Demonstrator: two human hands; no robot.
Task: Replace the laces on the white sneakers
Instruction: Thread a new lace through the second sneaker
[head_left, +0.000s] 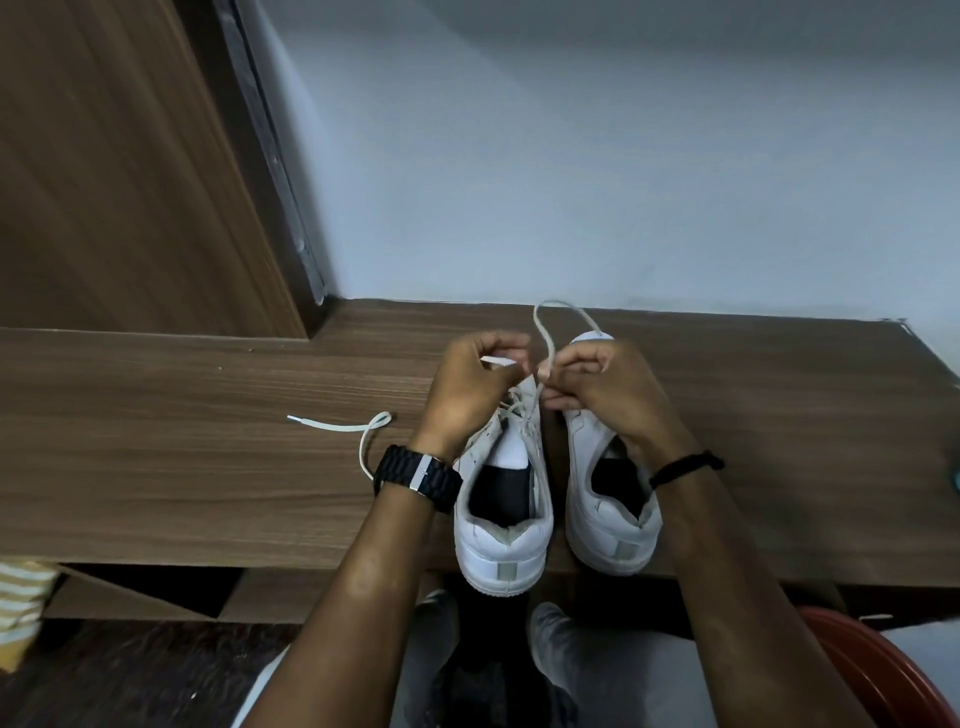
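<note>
Two white sneakers stand side by side on the wooden table (208, 457), heels toward me. The left sneaker (501, 530) has a white lace (545, 332) threaded through its eyelets. My right hand (602, 389) pinches this lace above the sneaker's front, and a loop of it arcs up behind the hand. My left hand (472, 384) grips another part of the lace over the left sneaker's toe. The right sneaker (608, 519) lies partly under my right wrist. A loose end of lace (337, 428) trails over the table to the left.
A wooden panel (130, 171) rises at the back left, and a pale wall (623, 156) stands behind the table. A red round object (857, 670) sits at the lower right. Striped cloth (21, 597) shows at the lower left. My knees are below the table edge.
</note>
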